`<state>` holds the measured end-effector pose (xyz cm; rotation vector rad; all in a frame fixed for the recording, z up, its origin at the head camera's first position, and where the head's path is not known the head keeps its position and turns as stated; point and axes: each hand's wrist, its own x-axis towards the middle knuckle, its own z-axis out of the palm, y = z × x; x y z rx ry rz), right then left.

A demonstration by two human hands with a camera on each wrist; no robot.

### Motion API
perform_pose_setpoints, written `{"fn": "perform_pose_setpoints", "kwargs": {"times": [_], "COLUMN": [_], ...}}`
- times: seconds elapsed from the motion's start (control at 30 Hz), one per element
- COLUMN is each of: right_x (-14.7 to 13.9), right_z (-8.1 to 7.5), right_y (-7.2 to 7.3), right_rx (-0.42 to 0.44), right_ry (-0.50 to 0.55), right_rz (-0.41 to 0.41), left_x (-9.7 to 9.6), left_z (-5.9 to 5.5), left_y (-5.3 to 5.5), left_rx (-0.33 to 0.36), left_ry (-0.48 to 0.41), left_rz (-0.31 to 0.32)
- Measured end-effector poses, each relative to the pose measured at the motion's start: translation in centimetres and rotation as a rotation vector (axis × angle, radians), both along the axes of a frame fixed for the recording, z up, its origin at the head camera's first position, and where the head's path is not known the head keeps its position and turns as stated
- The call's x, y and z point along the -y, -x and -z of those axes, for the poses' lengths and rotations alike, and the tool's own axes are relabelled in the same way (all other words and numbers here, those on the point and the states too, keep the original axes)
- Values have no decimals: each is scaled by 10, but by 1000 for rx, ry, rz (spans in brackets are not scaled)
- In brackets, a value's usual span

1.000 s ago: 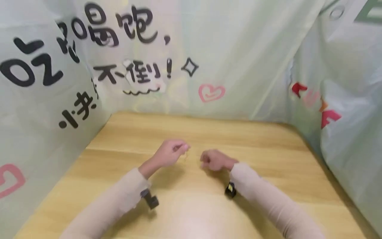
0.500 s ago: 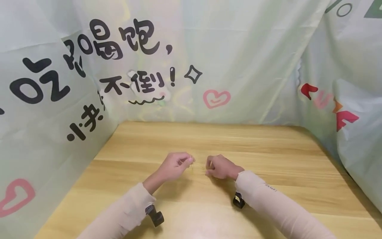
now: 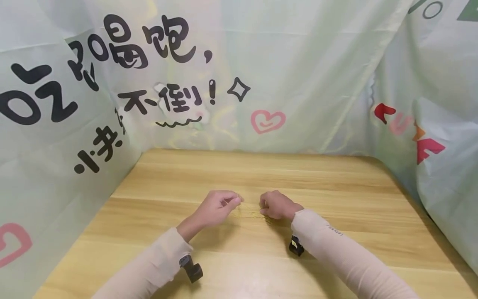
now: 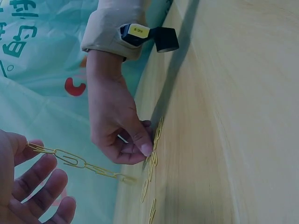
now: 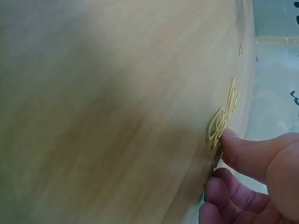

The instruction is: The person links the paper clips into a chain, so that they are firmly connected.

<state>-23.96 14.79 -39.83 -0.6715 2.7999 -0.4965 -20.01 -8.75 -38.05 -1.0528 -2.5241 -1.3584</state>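
My left hand point(image 3: 218, 208) pinches one end of a chain of linked yellow paper clips point(image 4: 79, 162) between thumb and forefinger. The chain slants down from it, clear of the tabletop along its upper part; the other fingers of this hand are loosely bent. Low over the table, my right hand point(image 3: 278, 206) has thumb and fingers bent at a cluster of loose yellow paper clips point(image 5: 224, 119). In the right wrist view its thumb point(image 5: 238, 151) touches the edge of that cluster. I cannot tell whether a clip is held between those fingertips.
The wooden table point(image 3: 239, 174) has printed curtains point(image 3: 298, 83) along its back and both sides. One stray paper clip point(image 4: 152, 211) lies apart from the others. Each sleeve carries a small black wrist camera point(image 3: 191, 269).
The view has shifted slightly. Loose paper clips now show on the table by my right hand, which has moved a little. My left hand keeps its pinch on the chain.
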Motion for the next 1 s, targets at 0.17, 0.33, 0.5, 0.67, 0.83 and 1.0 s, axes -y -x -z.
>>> {"fn": "perform_pose_setpoints", "kwargs": {"times": [0.17,0.33,0.5,0.67,0.83,1.0], "right_x": [1,0,1,3,4,4], "right_z": [-4,-1,5,8,4,-3], "right_y": [0,2,2,3,2,0], "right_rx": [44,43,-2,16,43,77], "right_ry": [-1,9,29,21,25,-23], "right_rz": [46,49,25,16,27,27], "left_x": [-2,-6,-6,-4,-2,1], "left_z": [-3,-3,-3,-3,-2,-3], "left_y": [2,4,4,3,2,0], "left_rx": [9,35,31,24,39,40], "left_ry": [13,10,18,26,18,15], "left_rz": [3,16,2,-11,-10,-25]}}
